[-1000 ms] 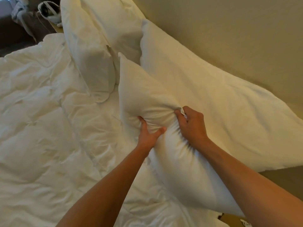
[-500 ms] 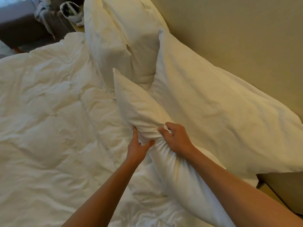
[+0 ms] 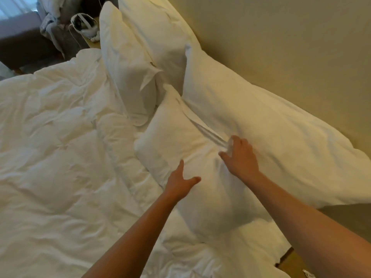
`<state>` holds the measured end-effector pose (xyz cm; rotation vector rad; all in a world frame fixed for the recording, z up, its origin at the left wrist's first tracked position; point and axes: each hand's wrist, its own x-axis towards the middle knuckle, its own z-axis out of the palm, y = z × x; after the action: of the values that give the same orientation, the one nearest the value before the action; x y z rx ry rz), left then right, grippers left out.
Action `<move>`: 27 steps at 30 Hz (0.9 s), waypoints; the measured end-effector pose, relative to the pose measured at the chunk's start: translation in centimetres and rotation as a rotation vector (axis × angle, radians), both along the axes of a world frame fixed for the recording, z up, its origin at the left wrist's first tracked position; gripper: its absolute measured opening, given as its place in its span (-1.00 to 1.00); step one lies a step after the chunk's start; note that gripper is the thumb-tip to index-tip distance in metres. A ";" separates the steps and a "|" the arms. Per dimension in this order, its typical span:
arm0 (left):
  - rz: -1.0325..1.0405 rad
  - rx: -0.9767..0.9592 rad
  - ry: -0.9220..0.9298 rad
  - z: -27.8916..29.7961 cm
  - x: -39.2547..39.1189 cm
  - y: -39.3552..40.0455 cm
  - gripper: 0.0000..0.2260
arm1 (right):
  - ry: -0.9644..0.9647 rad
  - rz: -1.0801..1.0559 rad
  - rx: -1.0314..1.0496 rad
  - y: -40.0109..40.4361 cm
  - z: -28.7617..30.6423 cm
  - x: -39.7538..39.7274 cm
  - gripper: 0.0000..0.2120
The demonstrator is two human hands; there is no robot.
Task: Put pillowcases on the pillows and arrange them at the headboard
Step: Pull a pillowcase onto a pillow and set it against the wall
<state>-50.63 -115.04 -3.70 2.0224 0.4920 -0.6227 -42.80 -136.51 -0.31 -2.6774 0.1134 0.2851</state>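
A white cased front pillow [image 3: 176, 149] lies tilted on the bed, leaning on a large white pillow [image 3: 271, 133] that rests against the beige headboard wall [image 3: 291, 47]. My left hand [image 3: 181, 182] hovers just off the front pillow's near edge, fingers apart and holding nothing. My right hand [image 3: 241, 155] is at the pillow's upper edge. Its fingertips pinch a taut fold of the pillow's fabric. Two more white pillows [image 3: 128, 73] stand upright further along the headboard.
A rumpled white duvet [image 3: 60, 157] covers the bed to the left. Beyond the far pillows, a white strapped object [image 3: 84, 25] sits on a bedside table, with a dark chair holding clothes [image 3: 50, 23] behind it. A wooden surface [image 3: 291, 263] shows at the bottom right.
The front pillow went from held up on edge to lying against the large pillow. My left hand has let go and opened; my right hand keeps only a pinch of fabric.
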 end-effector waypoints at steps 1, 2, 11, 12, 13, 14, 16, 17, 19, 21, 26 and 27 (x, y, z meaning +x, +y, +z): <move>-0.011 0.010 0.019 -0.6 -0.2 -0.4 -0.07 | 0.011 0.000 -0.042 -0.7 -1.3 -1.0 -0.35; -0.018 0.013 0.042 -1.1 -0.5 -0.7 -0.06 | 0.024 -0.004 -0.078 -1.2 -2.4 -2.1 -0.32; 0.148 -0.101 0.127 -2.8 -1.5 -1.6 0.06 | 0.014 0.043 -0.096 -1.6 -7.3 -4.4 -0.51; 0.196 -0.144 0.147 -2.8 -1.7 -1.7 0.08 | 0.030 0.062 -0.101 -1.3 -7.5 -4.4 -0.54; 0.243 -0.187 0.162 -2.7 -1.9 -1.9 0.10 | 0.040 0.089 -0.107 -1.0 -7.7 -4.5 -0.58; 0.279 -0.219 0.164 -2.7 -2.1 -2.1 0.11 | 0.039 0.117 -0.106 -0.7 -7.8 -4.5 -0.61; 0.312 -0.233 0.131 -2.9 -2.5 -2.4 0.12 | 0.009 0.141 -0.056 -0.5 -7.4 -4.6 -0.68; 0.316 -0.221 0.106 -3.0 -2.6 -2.5 0.11 | -0.013 0.131 -0.002 -0.6 -7.0 -4.7 -0.70; 0.319 -0.197 0.059 -3.0 -2.5 -2.7 0.08 | -0.072 0.094 0.126 -1.1 -5.6 -5.3 -0.72; 0.324 -0.191 0.023 -2.7 -2.3 -3.3 0.05 | -0.131 0.073 0.247 -1.4 -4.1 -6.5 -0.75; 0.252 -0.173 -0.047 -2.1 -2.1 -6.2 0.02 | -0.155 0.003 0.285 -4.0 -2.1 -7.5 -0.78; 0.231 -0.136 -0.054 -2.2 -2.0 -6.9 0.02 | -0.130 -0.010 0.245 -4.9 -2.1 -7.1 -0.76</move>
<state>-52.64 -121.89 -5.88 1.8171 0.6233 -0.4474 -49.86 -141.37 -2.38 -2.4433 0.0488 0.1127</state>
